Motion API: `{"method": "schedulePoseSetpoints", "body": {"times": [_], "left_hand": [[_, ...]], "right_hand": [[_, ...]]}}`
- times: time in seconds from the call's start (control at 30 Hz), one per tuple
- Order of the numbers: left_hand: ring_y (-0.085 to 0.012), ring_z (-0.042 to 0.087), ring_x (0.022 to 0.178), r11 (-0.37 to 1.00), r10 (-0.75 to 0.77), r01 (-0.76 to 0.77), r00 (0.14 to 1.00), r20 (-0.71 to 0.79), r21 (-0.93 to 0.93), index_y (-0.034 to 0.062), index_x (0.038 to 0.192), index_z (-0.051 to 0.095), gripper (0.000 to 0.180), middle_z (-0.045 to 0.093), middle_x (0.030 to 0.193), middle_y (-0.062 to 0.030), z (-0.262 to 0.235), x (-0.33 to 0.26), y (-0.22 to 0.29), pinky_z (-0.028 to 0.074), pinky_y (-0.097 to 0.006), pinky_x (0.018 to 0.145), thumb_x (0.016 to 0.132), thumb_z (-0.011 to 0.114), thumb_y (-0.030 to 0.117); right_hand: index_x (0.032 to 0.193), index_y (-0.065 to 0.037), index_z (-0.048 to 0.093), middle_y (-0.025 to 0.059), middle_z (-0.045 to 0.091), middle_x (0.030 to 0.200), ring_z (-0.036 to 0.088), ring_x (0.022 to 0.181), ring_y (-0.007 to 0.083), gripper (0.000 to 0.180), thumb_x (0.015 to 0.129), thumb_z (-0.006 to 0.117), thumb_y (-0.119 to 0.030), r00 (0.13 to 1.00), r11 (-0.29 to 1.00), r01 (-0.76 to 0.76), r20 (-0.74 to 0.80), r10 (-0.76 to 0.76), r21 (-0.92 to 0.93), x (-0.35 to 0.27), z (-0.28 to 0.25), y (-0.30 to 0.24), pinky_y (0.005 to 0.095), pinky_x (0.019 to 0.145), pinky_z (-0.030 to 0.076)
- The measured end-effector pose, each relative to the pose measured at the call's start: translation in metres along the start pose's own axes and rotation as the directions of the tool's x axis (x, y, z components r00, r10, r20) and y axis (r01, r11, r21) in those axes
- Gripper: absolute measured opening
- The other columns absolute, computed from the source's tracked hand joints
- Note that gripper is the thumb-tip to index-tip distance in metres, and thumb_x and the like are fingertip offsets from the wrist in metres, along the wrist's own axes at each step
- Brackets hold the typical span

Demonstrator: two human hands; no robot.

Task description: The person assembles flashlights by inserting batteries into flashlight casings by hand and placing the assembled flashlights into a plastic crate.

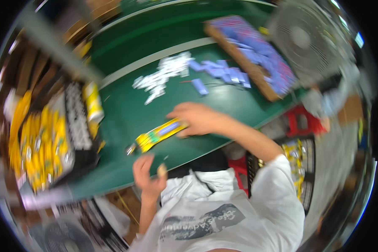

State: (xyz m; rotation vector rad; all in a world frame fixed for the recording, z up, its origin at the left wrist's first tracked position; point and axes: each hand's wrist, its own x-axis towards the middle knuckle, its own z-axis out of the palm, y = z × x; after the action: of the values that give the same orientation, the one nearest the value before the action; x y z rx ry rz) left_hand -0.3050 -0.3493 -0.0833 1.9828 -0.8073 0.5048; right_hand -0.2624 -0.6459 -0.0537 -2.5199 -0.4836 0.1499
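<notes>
My right hand (199, 119) grips the right end of a long yellow casing (146, 143). A blue-violet battery cell (169, 128) and a green part show inside it, and a shiny metal piece (131, 149) is at its left end. The casing is tilted, its left end nearer me, over the green table. Just below that end is my left hand (149, 176), thumb and fingers apart, nothing visible in it. Motion blurs both hands. Beyond them lie a pile of small white pieces (164, 73) and several blue-violet battery cells (222, 71), some with thin wires.
A carton (250, 63) of blue-violet cells lies at the back right beside a fan (300, 38). On the left stands a box (77, 126) with many yellow casings (42, 143) next to it. A red stool (302, 119) and a dark crate (308, 168) stand below the table's right side.
</notes>
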Motion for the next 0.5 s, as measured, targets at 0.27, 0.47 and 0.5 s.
{"method": "schedulePoseSetpoints", "body": {"times": [0.27,0.47,0.5], "left_hand": [[-0.0412,0.057,0.126,0.873,-0.095,0.057,0.994,0.055,0.484,-0.0029,0.139,0.059,0.046,0.058,0.139,-0.0232,-0.041,-0.044,-0.03,0.047,-0.052,0.107,0.105,0.066,0.026],[-0.0419,0.047,0.14,0.858,-0.091,-0.174,0.874,0.477,0.484,0.008,0.149,0.057,0.058,0.048,0.155,-0.0218,-0.007,0.011,-0.044,0.04,-0.053,0.114,0.11,0.049,0.05],[-0.0415,0.047,0.14,0.858,-0.107,-0.162,0.872,0.478,0.488,0.0084,0.149,0.057,0.058,0.048,0.155,-0.0217,-0.005,0.019,-0.043,0.04,-0.053,0.114,0.11,0.049,0.05]], "right_hand": [[0.094,-0.01,0.073,0.0082,0.063,0.089,0.066,0.09,0.0305,0.038,0.071,0.085,-0.037,0.951,0.988,0.152,-0.274,-0.146,0.001,-0.069,0.046,-0.005,0.0449,0.075,0.057],[0.102,-0.01,0.078,0.0084,0.07,0.091,0.069,0.088,0.0291,0.046,0.07,0.09,-0.04,0.547,0.928,-0.331,-0.767,0.336,0.17,-0.272,0.013,-0.046,0.0389,0.076,0.057],[0.105,-0.009,0.078,0.0087,0.072,0.094,0.07,0.088,0.0285,0.048,0.067,0.093,-0.036,0.418,0.858,-0.463,-0.8,0.431,0.221,-0.302,0.011,-0.056,0.038,0.077,0.057]]}}
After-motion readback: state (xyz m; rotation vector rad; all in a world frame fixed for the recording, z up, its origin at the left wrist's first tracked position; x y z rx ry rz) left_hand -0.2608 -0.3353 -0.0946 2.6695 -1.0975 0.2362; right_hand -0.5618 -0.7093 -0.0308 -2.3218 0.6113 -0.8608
